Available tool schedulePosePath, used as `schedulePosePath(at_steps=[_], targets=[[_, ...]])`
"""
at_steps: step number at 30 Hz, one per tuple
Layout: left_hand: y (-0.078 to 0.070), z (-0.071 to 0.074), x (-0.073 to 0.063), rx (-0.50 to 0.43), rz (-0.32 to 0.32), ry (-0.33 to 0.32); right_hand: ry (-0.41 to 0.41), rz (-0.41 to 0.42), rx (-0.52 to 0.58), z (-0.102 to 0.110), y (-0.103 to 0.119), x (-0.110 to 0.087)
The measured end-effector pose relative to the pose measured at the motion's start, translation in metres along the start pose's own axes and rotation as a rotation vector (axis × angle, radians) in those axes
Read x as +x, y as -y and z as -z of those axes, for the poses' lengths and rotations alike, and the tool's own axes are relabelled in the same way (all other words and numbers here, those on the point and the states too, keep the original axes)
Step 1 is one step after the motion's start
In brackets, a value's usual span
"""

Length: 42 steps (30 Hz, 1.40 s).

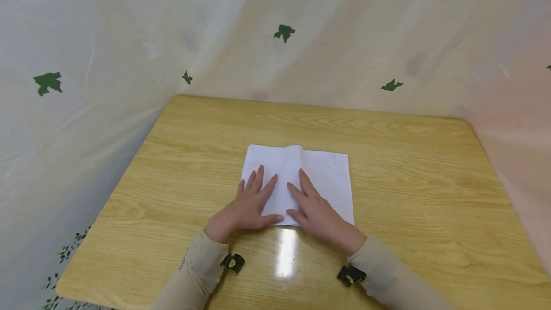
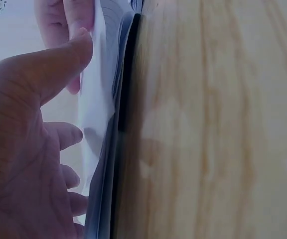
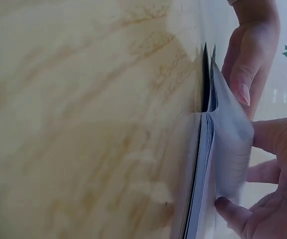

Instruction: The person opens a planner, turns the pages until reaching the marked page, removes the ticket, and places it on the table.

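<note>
An open notebook (image 1: 331, 171) with white lined pages lies on the table. Near its middle a page (image 1: 293, 159) bulges up in a soft curve, which the right wrist view shows from the near edge. Spread fingers of my left hand (image 1: 247, 207) rest on the left page, the thumb reaching toward the middle along the near edge. My right hand (image 1: 320, 214) touches the curved page with extended fingers, just right of the left thumb. Seen from the left wrist, the notebook's stacked sheets (image 2: 106, 164) lie beside the left fingers.
The wooden table (image 1: 409, 171) has rounded corners and a bright reflection in front of the notebook. Behind it hangs a pale curtain (image 1: 232, 47) with green leaf-like shapes. Small black devices (image 1: 233, 262) sit at both wrists, over beige sleeves (image 1: 189, 276).
</note>
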State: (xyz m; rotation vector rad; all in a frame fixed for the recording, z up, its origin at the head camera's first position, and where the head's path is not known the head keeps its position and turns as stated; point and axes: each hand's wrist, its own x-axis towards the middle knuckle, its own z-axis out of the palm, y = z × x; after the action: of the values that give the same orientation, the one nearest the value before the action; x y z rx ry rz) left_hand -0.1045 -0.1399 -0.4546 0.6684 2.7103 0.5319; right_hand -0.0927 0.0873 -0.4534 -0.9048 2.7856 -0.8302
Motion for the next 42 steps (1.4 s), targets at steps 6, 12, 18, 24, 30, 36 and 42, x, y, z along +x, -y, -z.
schedulePosePath(at_steps=[6, 12, 18, 24, 30, 36, 42], targets=[[-0.001, 0.002, 0.001, 0.019, 0.012, -0.002, 0.062, -0.056, 0.053, 0.001, 0.001, 0.001], [-0.002, 0.002, 0.002, 0.052, 0.008, -0.051, 0.129, 0.026, 0.03, 0.004, -0.002, 0.001], [-0.003, 0.002, 0.001, 0.092, -0.016, -0.098, 0.157, 0.116, -0.026, 0.005, -0.009, 0.001], [-0.005, 0.003, 0.0, 0.174, -0.003, -0.076, 0.199, 0.147, 0.024, 0.008, -0.014, 0.001], [-0.003, 0.004, 0.0, 0.162, -0.031, -0.06, 0.208, 0.142, 0.066, 0.013, -0.018, 0.001], [-0.001, 0.006, 0.001, 0.044, -0.056, -0.021, 0.177, 0.09, 0.058, 0.022, -0.027, 0.003], [-0.001, 0.005, 0.001, 0.027, -0.06, -0.013, 0.14, 0.024, -0.021, 0.032, -0.043, 0.008]])
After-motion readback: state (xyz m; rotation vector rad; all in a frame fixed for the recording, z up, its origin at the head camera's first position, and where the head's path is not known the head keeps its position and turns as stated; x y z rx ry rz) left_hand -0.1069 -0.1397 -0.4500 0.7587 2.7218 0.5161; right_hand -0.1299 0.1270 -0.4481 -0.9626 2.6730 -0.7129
